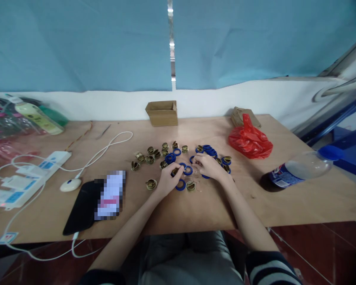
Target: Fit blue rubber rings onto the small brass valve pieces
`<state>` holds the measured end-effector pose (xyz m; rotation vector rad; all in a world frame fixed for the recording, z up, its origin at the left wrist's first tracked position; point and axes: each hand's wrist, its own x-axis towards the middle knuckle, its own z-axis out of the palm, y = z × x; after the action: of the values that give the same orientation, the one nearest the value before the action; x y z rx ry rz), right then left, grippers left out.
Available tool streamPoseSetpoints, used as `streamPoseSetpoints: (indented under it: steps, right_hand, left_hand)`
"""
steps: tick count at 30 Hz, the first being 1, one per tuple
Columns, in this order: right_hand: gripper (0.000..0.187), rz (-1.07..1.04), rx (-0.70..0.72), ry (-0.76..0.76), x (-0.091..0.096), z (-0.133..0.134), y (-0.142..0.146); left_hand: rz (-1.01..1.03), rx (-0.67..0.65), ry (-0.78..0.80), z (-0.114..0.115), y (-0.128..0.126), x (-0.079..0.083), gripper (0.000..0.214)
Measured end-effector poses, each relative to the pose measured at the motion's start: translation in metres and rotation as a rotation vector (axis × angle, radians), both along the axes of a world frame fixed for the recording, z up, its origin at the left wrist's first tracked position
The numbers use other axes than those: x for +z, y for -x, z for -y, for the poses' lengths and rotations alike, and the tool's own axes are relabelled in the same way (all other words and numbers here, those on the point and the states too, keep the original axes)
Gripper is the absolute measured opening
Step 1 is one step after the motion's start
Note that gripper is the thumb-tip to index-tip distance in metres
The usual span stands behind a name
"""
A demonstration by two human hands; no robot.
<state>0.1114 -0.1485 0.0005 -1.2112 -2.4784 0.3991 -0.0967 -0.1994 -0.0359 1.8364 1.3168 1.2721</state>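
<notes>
My left hand [168,180] is closed around a small brass-coloured metal fitting [175,171], low over the wooden table. My right hand [209,165] is beside it with thumb and fingers pinched together; whatever they hold is too small and blurred to make out. Just right of my left fingertips lies a blue ring [188,170]. Nearer to me are another blue ring [180,185] and a round brass fitting [190,186]. Several similar fittings [150,159] are scattered beyond my left hand. A pile of blue rings [209,150] lies past my right hand, with more fittings around it.
At the back stands an open cardboard box [162,114]. To the right are a red plastic bag [250,140] and a tilted drink bottle [299,168]. On the left lie a phone [111,196], a black flat device [81,208], white cables and a power strip [32,180].
</notes>
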Motion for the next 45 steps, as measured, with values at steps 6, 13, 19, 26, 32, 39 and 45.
streamPoseSetpoints:
  steps: [6, 13, 19, 26, 32, 39, 45]
  right_hand:
    - [0.016, 0.048, 0.009, -0.025, 0.0, 0.0011, 0.0021]
    - [0.027, 0.116, -0.013, -0.034, -0.0013, 0.0018, 0.0039]
    - [0.012, 0.084, -0.031, -0.031, -0.0033, 0.0007, 0.0041]
    - [0.01, 0.045, -0.004, -0.013, -0.0049, -0.0009, 0.0034]
    - [0.01, 0.018, 0.01, 0.006, -0.0002, 0.0027, 0.0037]
    - [0.024, 0.081, 0.012, -0.035, 0.001, 0.0043, 0.0055]
    - [0.032, 0.16, -0.03, -0.03, -0.0015, 0.003, 0.007]
  left_hand:
    - [-0.01, -0.008, -0.007, -0.0005, 0.0004, -0.0024, 0.023]
    - [-0.007, -0.01, 0.011, 0.0003, 0.0009, -0.0036, 0.021]
    - [0.001, -0.003, 0.001, -0.0001, 0.0004, -0.003, 0.021]
    - [0.006, -0.005, -0.007, 0.0002, 0.0005, -0.0021, 0.022]
    - [0.006, -0.007, 0.001, 0.0003, 0.0006, -0.0013, 0.021]
    - [0.005, -0.013, -0.007, 0.0003, 0.0005, -0.0026, 0.021]
    - [-0.004, -0.009, -0.01, -0.0001, 0.0013, -0.0035, 0.02]
